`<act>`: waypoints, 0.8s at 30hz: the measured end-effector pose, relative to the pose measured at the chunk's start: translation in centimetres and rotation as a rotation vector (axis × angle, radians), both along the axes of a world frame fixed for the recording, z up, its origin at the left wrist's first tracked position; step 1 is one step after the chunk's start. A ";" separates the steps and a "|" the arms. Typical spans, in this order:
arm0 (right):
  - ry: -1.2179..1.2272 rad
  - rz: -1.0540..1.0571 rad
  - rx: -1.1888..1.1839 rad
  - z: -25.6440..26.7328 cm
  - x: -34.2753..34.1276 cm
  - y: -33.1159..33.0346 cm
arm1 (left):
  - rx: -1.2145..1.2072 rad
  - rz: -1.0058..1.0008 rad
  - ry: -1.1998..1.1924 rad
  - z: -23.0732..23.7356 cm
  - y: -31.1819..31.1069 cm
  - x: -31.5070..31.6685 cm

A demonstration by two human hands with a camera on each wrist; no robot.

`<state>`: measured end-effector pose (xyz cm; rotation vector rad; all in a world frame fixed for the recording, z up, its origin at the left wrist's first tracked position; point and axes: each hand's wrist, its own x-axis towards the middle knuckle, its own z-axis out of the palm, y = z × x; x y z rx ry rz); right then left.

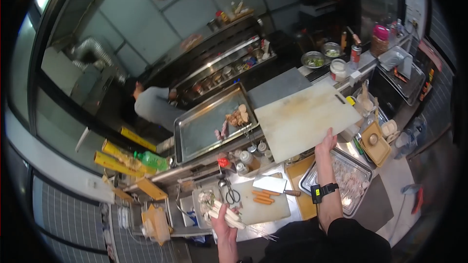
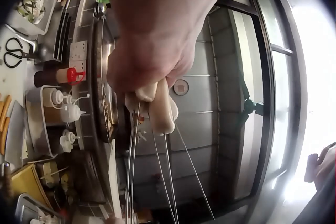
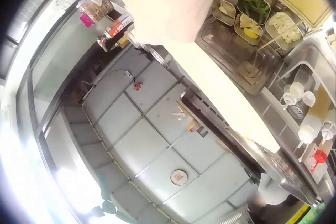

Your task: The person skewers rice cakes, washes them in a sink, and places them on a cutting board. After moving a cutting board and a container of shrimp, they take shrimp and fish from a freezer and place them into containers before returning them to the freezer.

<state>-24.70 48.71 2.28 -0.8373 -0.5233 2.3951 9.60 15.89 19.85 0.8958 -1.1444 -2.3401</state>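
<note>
Standing off the left edge of the lower cutting board (image 1: 278,208), a plastic tub (image 1: 196,205) holds pale food (image 1: 205,197). At the tub's near right corner, your left hand (image 1: 225,226) has its fingers wrapped round a bundle of white pieces (image 1: 229,217), threaded on metal skewers (image 1: 263,234). Bare tips point rightward past the board's near edge, toward your dark clothing (image 1: 297,243). Risk: a turn of the wrist could catch a tip in cloth or skin; a slack grip could let a piece slip.

Scissors (image 1: 233,195) lie near the board's left edge. Orange sticks (image 1: 263,197) sit mid-board; a cleaver (image 1: 269,184) lies beyond them, handle out past the right edge. Risk: a knock to that handle could swing the blade.

Squeeze bottles (image 1: 249,159) stand beyond the board's far edge. Farther right, your right hand (image 1: 326,143) grips the large cutting board (image 1: 304,117) at its near edge. Cannot tell whether its far edge is supported. Risk: if it is not, leverage on a one-handed hold could twist your wrist and drop the slab onto the bottles, or into the steel tray (image 1: 307,179) under your right arm (image 1: 329,178).
</note>
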 end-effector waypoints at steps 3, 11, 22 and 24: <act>-0.053 -0.036 0.017 0.7 0.0 0.9 | 0.001 0.025 0.012 0.9 1.5 0.1; -0.070 0.076 0.091 -2.5 0.5 3.4 | -0.305 0.140 -0.121 -4.1 -9.6 -7.8; 0.021 0.109 0.083 -4.6 0.9 1.3 | -1.347 -0.199 -0.393 -10.7 -27.9 -24.7; 0.022 0.106 0.094 -4.7 0.9 0.6 | -1.376 -0.273 -0.409 -11.4 -28.9 -25.8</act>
